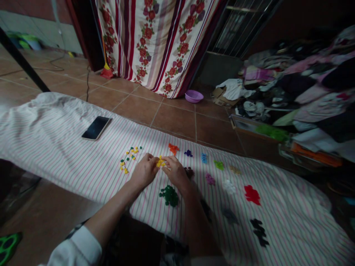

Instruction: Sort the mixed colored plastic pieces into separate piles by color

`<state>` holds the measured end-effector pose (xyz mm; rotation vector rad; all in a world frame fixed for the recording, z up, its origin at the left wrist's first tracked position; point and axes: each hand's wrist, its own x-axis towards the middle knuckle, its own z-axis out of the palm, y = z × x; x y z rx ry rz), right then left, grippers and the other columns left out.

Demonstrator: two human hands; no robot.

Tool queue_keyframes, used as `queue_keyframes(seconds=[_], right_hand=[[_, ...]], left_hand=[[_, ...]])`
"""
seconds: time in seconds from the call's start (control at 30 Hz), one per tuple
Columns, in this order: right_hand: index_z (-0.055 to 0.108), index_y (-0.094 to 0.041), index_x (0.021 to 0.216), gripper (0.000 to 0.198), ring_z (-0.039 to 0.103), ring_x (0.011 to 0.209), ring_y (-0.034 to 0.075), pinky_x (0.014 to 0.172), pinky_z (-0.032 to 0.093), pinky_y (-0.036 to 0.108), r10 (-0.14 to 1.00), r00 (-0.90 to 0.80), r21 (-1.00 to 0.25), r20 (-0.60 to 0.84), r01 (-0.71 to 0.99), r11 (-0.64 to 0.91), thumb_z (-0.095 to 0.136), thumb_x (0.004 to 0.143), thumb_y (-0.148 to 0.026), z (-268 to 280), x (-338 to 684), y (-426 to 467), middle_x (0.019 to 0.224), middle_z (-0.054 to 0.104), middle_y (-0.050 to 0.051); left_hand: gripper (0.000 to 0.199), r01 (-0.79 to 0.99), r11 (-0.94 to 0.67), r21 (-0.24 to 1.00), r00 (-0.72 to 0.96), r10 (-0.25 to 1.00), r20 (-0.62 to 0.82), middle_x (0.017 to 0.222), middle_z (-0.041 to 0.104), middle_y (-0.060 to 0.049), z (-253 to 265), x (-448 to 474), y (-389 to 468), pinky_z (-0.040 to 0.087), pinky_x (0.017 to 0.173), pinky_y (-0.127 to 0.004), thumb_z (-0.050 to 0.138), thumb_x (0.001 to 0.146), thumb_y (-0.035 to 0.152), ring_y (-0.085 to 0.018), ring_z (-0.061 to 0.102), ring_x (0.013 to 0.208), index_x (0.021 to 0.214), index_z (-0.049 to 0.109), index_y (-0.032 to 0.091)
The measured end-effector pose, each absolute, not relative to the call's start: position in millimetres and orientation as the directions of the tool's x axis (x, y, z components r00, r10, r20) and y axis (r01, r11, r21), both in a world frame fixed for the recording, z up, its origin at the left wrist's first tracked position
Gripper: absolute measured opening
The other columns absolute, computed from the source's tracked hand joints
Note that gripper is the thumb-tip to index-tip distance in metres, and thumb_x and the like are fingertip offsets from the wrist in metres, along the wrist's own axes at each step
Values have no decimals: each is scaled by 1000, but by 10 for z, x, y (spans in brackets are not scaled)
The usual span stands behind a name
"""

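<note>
Small yellow pieces point(160, 162), too small to name more exactly, lie in a little pile between my two hands on the striped cloth. My left hand point(144, 170) is at the left side of the pile, its fingers curled in and touching the pieces. From the right, my right hand point(175, 172) has its fingers bent and pressed against the same pieces. A dark green pile point(169, 195) lies just below the hands. To the left, scattered yellow and green pieces point(126, 171) form a loose curve. A brown pile point(189, 172) is partly hidden behind my right wrist.
More piles, among them orange point(173, 149), pink point(210, 179), red point(252, 195) and black point(259, 232), spread rightward over the striped cloth point(63, 133). A phone point(96, 128) rests on the left. Beyond the far edge are a tiled floor and a purple basin point(194, 96).
</note>
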<state>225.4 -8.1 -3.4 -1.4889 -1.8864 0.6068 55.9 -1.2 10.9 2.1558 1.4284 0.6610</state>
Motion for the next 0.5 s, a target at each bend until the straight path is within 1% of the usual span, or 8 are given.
queue_keyframes(seconds=[0.07,0.17,0.23,0.33,0.5], right_hand=[[66,-18,107,32,61,92,20,85,55,38,969,-149,-700,198,670,247,53,79,-10,-30,2256,-80,102,60,9],[66,-19,105,31,62,88,18,82,56,36,971,-131,-708,200,665,236,53,79,-8,-22,2261,-78,101,61,7],[65,-19,107,31,62,86,18,81,56,35,971,-117,-710,208,665,232,53,79,-9,-15,2260,-76,101,61,7],[64,-19,107,30,62,86,18,80,55,35,968,-122,-695,218,677,242,54,80,-10,-9,2250,-72,101,62,8],[65,-18,103,28,62,84,17,78,56,32,963,-137,-705,231,659,263,53,80,-9,-17,2247,-70,98,62,8]], left_hand=[[21,717,-353,601,335,931,147,104,56,-7,98,573,-16,51,82,-31,49,89,23,-16,59,88,104,63,19],[19,731,-307,610,291,948,129,99,56,-7,97,589,-8,51,82,-32,45,89,21,-16,59,85,97,62,17],[19,711,-293,639,284,951,120,100,56,-7,97,592,1,51,83,-32,46,88,20,-16,59,86,101,61,17],[26,666,-303,681,298,946,130,106,55,-7,86,590,9,51,85,-32,50,86,19,-16,60,89,111,58,17],[23,642,-329,693,326,935,143,103,54,-7,67,588,15,51,85,-32,50,87,19,-15,60,88,108,59,17]])
